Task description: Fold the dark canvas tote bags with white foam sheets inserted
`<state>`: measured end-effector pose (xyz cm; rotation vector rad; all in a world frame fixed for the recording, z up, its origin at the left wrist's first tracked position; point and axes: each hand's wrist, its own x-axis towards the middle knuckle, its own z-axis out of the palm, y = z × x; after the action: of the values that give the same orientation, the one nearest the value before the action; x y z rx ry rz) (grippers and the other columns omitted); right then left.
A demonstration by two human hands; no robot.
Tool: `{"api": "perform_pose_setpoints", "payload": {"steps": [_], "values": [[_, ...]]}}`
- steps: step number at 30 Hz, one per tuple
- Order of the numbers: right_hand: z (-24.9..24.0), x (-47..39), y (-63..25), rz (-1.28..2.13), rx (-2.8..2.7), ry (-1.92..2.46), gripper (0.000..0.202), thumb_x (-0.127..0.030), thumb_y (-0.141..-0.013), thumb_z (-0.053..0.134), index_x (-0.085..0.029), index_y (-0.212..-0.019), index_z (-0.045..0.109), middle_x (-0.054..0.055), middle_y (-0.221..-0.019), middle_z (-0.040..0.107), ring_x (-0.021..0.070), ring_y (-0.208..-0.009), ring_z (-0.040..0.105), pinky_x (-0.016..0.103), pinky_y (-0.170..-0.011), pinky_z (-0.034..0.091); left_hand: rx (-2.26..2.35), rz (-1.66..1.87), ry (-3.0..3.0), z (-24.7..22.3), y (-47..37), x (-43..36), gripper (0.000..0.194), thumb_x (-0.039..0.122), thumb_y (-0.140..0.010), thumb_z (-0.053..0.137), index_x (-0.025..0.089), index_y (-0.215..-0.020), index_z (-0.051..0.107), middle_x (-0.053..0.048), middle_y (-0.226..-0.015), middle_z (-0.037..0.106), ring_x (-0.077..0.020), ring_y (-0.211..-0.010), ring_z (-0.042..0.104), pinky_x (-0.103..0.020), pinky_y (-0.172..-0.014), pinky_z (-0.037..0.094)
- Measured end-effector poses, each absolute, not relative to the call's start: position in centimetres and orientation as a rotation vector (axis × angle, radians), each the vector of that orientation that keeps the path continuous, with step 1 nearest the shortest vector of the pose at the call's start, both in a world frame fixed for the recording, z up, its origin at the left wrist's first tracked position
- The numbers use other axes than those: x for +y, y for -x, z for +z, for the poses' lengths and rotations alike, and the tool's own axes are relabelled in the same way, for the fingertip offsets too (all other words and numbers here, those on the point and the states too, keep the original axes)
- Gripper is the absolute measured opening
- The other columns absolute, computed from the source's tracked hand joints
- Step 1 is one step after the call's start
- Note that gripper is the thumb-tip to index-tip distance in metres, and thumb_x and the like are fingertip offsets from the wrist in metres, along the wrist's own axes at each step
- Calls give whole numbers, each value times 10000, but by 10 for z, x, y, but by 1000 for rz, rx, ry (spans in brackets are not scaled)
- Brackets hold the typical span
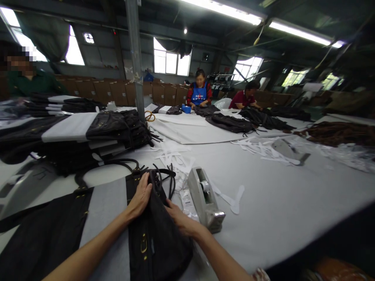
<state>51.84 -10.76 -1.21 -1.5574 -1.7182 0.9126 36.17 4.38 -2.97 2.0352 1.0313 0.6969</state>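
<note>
A black bag (166, 242) with gold buckles and thin dark straps lies in front of me, a wide pale grey band (107, 207) around its middle part. My left hand (141, 197) rests flat on the bag's upper side, fingers stretched out and close together. At the bag's right edge is my right hand (182, 221), closed on the side of the bag; its fingers are partly hidden by the dark material. Just right of that hand stands a grey tape dispenser (206, 199). A small clear packet with a white label (187, 201) lies between dispenser and bag.
Stacked black bags with pale bands (117, 127) stand at the left, near a metal post (136, 58). White paper strips (263, 150) and another grey dispenser (285, 151) lie on the white table (278, 199). A person in a blue apron (200, 93) and others work farther back.
</note>
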Motion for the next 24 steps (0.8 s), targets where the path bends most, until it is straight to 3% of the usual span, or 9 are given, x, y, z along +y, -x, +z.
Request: {"api": "perform_pose_setpoints", "payload": {"steps": [2, 7, 10, 13, 15, 19, 22, 24], "values": [[-14, -108, -512, 1061, -1659, 1619, 414, -363, -809, 576, -244, -1205, 591, 51, -1195, 643, 216, -1179, 522, 413, -1129, 247, 1048, 498, -2273, -40, -370, 41, 709, 508, -916, 140, 70, -1474, 152, -142, -1565, 155, -252, -1443, 121, -396, -1172, 174], [-13, -98, -503, 1060, -1473, 1816, 325, -379, -796, 600, -259, -1094, 651, 61, -1126, 674, 240, -1211, 495, 419, -1157, 137, 1136, 276, -2478, -55, -389, 36, 867, 645, -853, 299, 56, -1478, 178, -179, -1555, 144, -435, -1410, 102, -582, -1129, 100], [-6, -108, -503, 1071, -1479, 1794, 303, -420, -849, 514, -243, -1039, 670, 61, -1025, 695, 241, -1165, 528, 396, -1111, 273, 1170, 210, -2527, -56, -392, 35, 885, 667, -856, 253, 53, -1483, 141, -177, -1559, 113, -420, -1416, 97, -565, -1134, 84], [2, -142, -503, 1127, -1388, 1737, 433, -528, -881, 409, -209, -964, 690, 53, -923, 705, 246, -994, 603, 345, -910, 480, 1182, 155, -2537, -55, -390, 34, 898, 687, -852, 209, 58, -1487, 116, -167, -1563, 100, -414, -1419, 89, -552, -1136, 86], [3, -172, -500, 1124, -1265, 1743, 541, -590, -895, 330, -196, -948, 697, 54, -894, 708, 241, -917, 624, 335, -850, 509, 1176, 131, -2532, -53, -389, 35, 897, 689, -851, 196, 63, -1488, 111, -164, -1567, 81, -418, -1419, 71, -558, -1134, 75], [-3, -218, -495, 909, -1189, 1804, 612, -560, -940, 191, -206, -1182, 627, 83, -1144, 668, 235, -1128, 579, 373, -1022, 421, 1142, 119, -2494, -46, -390, 35, 897, 681, -854, 196, 63, -1491, 63, -175, -1569, 20, -426, -1420, 18, -573, -1132, 30], [-4, -225, -505, 575, -1463, 1886, 674, -610, -868, 393, -208, -1408, 408, 106, -1389, 498, 271, -1306, 435, 427, -1084, 362, 1122, 115, -2444, -35, -388, 33, 902, 673, -857, 200, 48, -1488, 40, -195, -1564, -6, -433, -1417, -21, -589, -1126, 5], [-1, -214, -514, 282, -1743, 1885, 741, -581, -768, 582, -272, -1415, 396, 82, -1449, 423, 327, -1346, 365, 509, -1115, 297, 1093, 112, -2410, -25, -384, 31, 912, 681, -852, 209, 50, -1488, 39, -197, -1563, -5, -425, -1418, -28, -584, -1132, 9]]}}
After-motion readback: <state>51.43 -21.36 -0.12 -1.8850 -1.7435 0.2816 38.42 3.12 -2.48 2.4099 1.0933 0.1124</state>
